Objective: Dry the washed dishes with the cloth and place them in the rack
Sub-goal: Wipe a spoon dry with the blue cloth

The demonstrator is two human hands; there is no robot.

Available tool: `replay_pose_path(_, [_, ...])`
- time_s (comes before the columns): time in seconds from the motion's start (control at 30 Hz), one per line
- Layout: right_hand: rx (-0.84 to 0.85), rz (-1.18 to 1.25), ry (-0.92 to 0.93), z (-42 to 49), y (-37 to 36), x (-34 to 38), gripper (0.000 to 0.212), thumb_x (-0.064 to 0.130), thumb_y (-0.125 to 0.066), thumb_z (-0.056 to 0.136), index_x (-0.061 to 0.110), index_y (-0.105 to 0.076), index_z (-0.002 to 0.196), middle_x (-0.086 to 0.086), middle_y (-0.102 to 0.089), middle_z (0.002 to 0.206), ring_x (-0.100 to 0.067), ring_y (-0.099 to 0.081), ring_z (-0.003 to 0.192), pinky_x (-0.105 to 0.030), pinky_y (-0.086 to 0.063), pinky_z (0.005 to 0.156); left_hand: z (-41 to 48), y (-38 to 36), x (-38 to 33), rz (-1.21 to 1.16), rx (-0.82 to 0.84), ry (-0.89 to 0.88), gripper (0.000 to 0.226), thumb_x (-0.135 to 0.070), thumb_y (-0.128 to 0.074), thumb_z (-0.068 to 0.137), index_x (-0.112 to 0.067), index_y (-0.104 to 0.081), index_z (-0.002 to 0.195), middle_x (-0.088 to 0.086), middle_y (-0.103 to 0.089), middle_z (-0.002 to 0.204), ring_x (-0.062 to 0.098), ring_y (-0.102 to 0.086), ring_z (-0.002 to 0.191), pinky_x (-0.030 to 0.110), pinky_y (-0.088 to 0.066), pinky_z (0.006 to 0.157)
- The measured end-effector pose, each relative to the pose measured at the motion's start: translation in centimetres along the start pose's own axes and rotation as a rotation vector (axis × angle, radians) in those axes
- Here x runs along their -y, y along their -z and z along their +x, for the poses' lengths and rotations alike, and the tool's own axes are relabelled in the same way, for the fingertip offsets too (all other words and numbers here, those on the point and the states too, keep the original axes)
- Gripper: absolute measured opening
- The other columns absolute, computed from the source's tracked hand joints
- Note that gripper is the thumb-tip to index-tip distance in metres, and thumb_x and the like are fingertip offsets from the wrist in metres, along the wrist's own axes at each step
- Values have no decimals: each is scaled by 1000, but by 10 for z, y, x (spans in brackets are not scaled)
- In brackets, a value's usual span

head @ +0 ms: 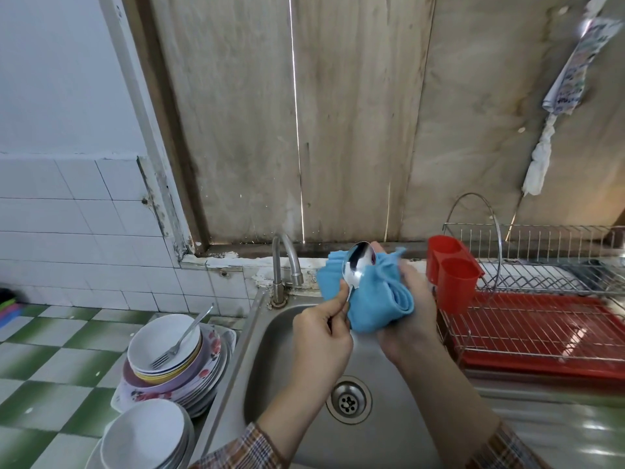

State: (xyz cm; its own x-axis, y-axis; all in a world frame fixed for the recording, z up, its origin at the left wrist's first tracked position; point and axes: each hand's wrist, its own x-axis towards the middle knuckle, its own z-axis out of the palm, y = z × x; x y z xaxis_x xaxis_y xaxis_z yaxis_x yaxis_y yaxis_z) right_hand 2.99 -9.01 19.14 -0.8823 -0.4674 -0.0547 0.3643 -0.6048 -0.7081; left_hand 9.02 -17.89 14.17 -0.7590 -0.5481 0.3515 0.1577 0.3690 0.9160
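On the left, on the green-and-white checkered counter, stands a stack of plates and bowls with a fork lying in the top bowl, tines toward the camera. A second stack of white bowls sits nearer, at the bottom edge. Both stacks are just beside the left rim of the steel sink, whose tap rises at the back.

Over the sink, the left hand is closed around the handle of a spoon, thumb and fingers pinching it low down. The spoon stands upright, its bowl facing the camera and resting against a blue cloth. The right hand grips the bunched cloth from the right and behind, fingers wrapped into its folds, so that the cloth lies between the two hands and touches the spoon's back. Plaid sleeves show at both wrists.

To the right, well apart from the spoon, a wire rack sits on a red tray, with a red double cup holder hung on its left end, just beside the right hand.
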Motion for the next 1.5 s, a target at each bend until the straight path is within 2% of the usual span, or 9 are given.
replay_pose_path(0.17, [89, -213, 149, 1, 9, -9, 70, -12, -59, 82, 33, -50, 134, -7, -69, 115, -25, -70, 100, -33, -59, 76, 2, 2, -4, -30, 32, -21, 44, -20, -47, 82, -22, -69, 120, -5, -74, 105, 4, -68, 93, 34, -57, 86])
replay_pose_path(0.37, [-83, -475, 234, 13, 8, -8, 22, -4, -71, 82, 9, -65, 98, -18, -72, 99, -30, -72, 86, -42, -60, 72, -1, 7, -4, 18, 178, 89, 38, -11, -47, 95, -32, -69, 119, -3, -67, 69, 11, -61, 57, 24, -47, 54])
replay_pose_path(0.53, [-69, -666, 337, 16, 13, -4, 25, -1, -74, 80, 20, -63, 87, -4, -71, 89, -11, -71, 75, -22, -57, 61, 18, 40, -16, 311, 116, 33, 42, -2, -49, 90, -29, -72, 112, -6, -75, 89, 7, -66, 70, 24, -52, 69])
replay_pose_path(0.77, [111, -816, 305, 17, 9, -18, 39, -11, -69, 79, 22, -55, 94, -10, -65, 87, -23, -66, 79, -30, -58, 68, 50, 36, -43, 271, 250, -45, 24, -8, -59, 94, -15, -73, 111, -5, -73, 101, 4, -66, 92, 20, -52, 87])
replay_pose_path(0.9, [199, -853, 234, 17, 12, -14, 73, -11, -73, 77, 42, -47, 121, -19, -66, 93, -31, -69, 81, -47, -59, 72, 55, 33, -39, 224, 94, 38, 15, -4, -62, 91, -6, -75, 96, 4, -74, 84, -3, -63, 64, 12, -49, 63])
replay_pose_path(1.03, [412, -968, 65, 4, 21, -8, 102, -15, -70, 75, 50, -31, 143, -12, -61, 110, -17, -70, 75, -29, -58, 69, 66, 49, -42, 111, -187, 49, 13, -7, -63, 92, -13, -74, 90, -8, -68, 65, -6, -56, 49, 14, -50, 57])
replay_pose_path(1.2, [356, -1020, 146, -2, 27, -11, 96, -14, -69, 77, 45, -32, 143, 26, -48, 117, -1, -67, 79, -22, -56, 71, 67, 54, -42, 142, -200, 42, 14, -7, -62, 93, -8, -76, 95, -5, -68, 66, 5, -63, 54, 21, -53, 64])
replay_pose_path(1.37, [264, -906, 245, 11, 22, -14, 88, -7, -72, 79, 50, -38, 138, -16, -69, 94, -27, -67, 76, -32, -58, 74, 57, 33, -36, 118, -107, 73, 13, -8, -62, 92, -7, -75, 95, -5, -69, 65, 7, -61, 50, 23, -52, 56])
replay_pose_path(1.5, [310, -982, 200, 5, 24, -5, 92, -12, -66, 82, 53, -37, 140, 8, -54, 130, -13, -68, 84, -24, -57, 73, 71, 56, -43, -26, -284, 89, 10, -6, -65, 90, -11, -74, 93, -3, -69, 71, 6, -65, 57, 26, -58, 62])
